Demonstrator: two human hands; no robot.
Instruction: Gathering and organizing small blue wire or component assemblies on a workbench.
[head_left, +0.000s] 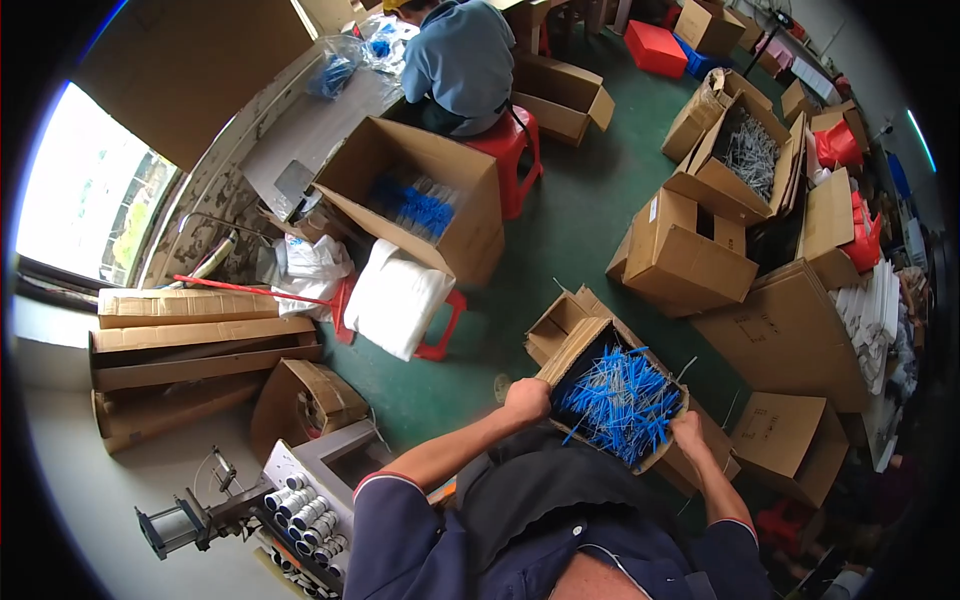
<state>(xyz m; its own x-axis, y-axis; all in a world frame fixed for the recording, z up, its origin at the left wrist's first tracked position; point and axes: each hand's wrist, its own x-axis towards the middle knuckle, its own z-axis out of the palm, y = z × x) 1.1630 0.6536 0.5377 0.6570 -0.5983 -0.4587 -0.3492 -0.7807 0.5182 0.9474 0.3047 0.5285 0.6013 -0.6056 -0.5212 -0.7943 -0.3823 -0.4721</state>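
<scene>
L hand (pixel 527 400) & R hand (pixel 687 431) clamped on 1 carton's (pixel 577 351) rim; fingertips mostly hidden. Blue/gray sticks (pixel 618 398) inside: too tangled for exact qty.

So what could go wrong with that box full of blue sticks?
The blue sticks are piled loosely, some ends poking past the rim, so a tilt might spill them.
The left hand and right hand grip opposite sides of the box; if one slipped, it could tip.
The open carton on the floor nearby could be bumped.
</scene>
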